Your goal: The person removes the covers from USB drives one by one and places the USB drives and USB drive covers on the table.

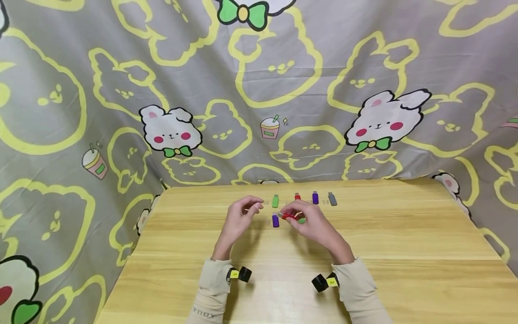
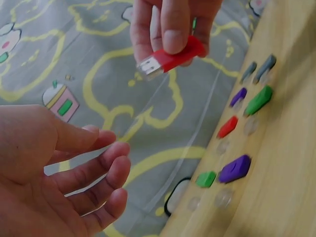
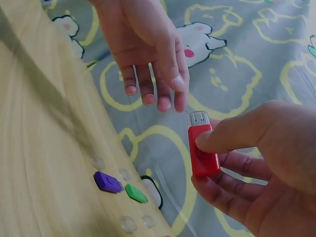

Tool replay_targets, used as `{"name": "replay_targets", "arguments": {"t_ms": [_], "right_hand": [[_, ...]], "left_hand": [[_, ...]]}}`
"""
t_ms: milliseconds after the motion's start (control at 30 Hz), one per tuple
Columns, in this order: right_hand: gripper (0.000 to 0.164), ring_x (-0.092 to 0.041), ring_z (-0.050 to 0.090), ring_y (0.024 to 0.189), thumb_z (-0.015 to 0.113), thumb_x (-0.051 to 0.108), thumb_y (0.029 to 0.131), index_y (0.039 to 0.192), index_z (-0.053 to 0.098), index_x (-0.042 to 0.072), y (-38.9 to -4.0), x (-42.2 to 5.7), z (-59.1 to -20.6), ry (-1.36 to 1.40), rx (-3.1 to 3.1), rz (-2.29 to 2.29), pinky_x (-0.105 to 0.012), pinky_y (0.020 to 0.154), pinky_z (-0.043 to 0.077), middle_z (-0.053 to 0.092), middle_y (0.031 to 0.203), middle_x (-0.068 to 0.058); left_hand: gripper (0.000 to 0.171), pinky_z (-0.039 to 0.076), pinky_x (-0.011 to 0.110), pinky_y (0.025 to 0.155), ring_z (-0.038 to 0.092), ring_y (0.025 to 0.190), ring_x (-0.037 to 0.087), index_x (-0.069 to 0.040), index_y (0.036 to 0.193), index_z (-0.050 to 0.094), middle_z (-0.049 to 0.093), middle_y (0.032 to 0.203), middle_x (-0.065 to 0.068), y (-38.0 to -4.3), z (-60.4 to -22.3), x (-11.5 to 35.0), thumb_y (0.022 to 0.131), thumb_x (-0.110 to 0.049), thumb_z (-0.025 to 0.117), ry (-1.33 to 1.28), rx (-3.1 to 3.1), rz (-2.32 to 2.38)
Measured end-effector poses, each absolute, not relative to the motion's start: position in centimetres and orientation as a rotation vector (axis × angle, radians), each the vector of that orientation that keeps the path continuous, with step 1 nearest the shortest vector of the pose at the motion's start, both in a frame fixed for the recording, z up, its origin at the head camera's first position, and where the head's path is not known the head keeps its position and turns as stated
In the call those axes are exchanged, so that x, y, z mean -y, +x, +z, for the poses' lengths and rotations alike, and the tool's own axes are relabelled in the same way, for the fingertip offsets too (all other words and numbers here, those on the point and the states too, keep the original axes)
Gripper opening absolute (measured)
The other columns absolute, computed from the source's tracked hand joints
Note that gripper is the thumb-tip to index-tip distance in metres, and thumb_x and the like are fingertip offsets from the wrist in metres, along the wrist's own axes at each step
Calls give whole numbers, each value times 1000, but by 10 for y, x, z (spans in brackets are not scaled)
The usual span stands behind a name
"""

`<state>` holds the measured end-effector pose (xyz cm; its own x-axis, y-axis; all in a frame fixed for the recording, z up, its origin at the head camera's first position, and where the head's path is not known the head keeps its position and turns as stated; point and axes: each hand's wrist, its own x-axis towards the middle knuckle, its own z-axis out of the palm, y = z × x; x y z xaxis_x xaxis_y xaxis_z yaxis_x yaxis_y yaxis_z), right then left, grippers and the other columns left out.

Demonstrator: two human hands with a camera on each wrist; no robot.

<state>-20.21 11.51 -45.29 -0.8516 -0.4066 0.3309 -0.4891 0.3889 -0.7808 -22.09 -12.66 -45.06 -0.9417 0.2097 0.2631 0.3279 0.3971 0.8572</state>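
Note:
A red USB stick [image 1: 288, 216] is pinched between the thumb and fingers of my right hand [image 1: 310, 221], above the table. Its metal plug points toward my left hand, and a clear cap seems to cover the plug in the right wrist view. My left hand [image 1: 241, 215] hovers to the left, fingers loosely bent, with nothing visible in it. Below, between the hands, lies a purple USB stick [image 1: 275, 221]. A green USB stick [image 1: 301, 221] is partly hidden behind my right hand.
Along the back of the wooden table [image 1: 178, 252] lie a green stick [image 1: 275, 201], a red stick [image 1: 297, 196], a purple stick [image 1: 315, 198] and a grey stick [image 1: 332, 199]. Clear caps [image 2: 223, 197] lie beside them. A patterned curtain [image 1: 251, 148] hangs behind.

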Motion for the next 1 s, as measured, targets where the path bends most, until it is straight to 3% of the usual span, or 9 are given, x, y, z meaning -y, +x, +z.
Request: {"name": "replay_targets", "arguments": {"t_ms": [100, 533, 833, 1000], "right_hand": [[22, -16, 69, 89, 75, -4, 91, 110, 75, 6, -203, -119, -453, 799, 2532, 1518, -31, 77, 60, 72, 105, -2], [13, -16, 72, 80, 80, 5, 89, 101, 77, 8, -201, -127, -450, 650, 2509, 1622, -29, 68, 60, 75, 95, -2], [11, -16, 72, 82, 80, 5, 89, 100, 77, 8, -201, -125, -449, 681, 2502, 1610, -26, 74, 60, 75, 94, -1], [12, -15, 72, 82, 80, 3, 89, 99, 77, 8, -201, -123, -450, 692, 2517, 1564, -28, 75, 60, 75, 94, -1]], "left_hand": [[13, 56, 28, 72, 67, 85, 35, -6, 108, 75, 74, 97, 13, -218, -451, 122, 103, -6, 63, -524, 2538, -1598], [15, 56, 29, 79, 69, 88, 18, -7, 111, 76, 75, 103, 2, -211, -449, 101, 100, -14, 70, -688, 2590, -1675], [11, 53, 23, 71, 71, 85, 23, -5, 107, 75, 76, 98, 5, -208, -451, 91, 96, -8, 73, -693, 2549, -1734], [8, 55, 24, 73, 71, 84, 16, -4, 103, 74, 75, 95, 4, -208, -451, 89, 96, -6, 73, -680, 2539, -1724]]}}
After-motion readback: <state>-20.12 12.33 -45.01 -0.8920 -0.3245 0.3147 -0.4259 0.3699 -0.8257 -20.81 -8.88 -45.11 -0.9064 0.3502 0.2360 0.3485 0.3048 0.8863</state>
